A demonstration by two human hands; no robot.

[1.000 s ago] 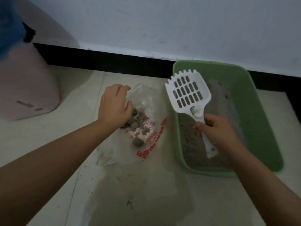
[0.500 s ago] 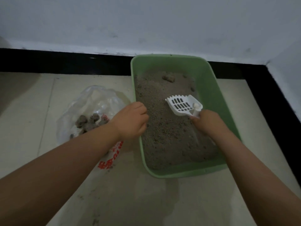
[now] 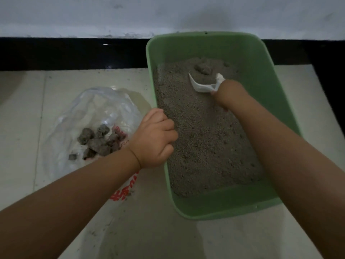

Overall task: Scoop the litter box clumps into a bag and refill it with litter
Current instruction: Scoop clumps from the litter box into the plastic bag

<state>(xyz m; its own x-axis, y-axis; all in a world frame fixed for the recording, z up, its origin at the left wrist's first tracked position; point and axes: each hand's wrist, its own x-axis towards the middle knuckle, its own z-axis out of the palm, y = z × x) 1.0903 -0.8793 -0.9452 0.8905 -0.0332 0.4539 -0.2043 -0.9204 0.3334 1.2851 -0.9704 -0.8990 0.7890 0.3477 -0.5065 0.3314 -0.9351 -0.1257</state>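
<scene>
The right hand (image 3: 228, 95) grips the handle of a white litter scoop (image 3: 202, 85), whose blade digs into the grey litter (image 3: 205, 139) just near a clump (image 3: 202, 68) at the far end of the green litter box (image 3: 257, 75). The left hand (image 3: 154, 140) is curled over the box's left rim, gripping it. Left of the box, a clear plastic bag (image 3: 97, 113) with red print lies on the pale tiled floor (image 3: 158, 238), holding several dark clumps (image 3: 98, 142).
</scene>
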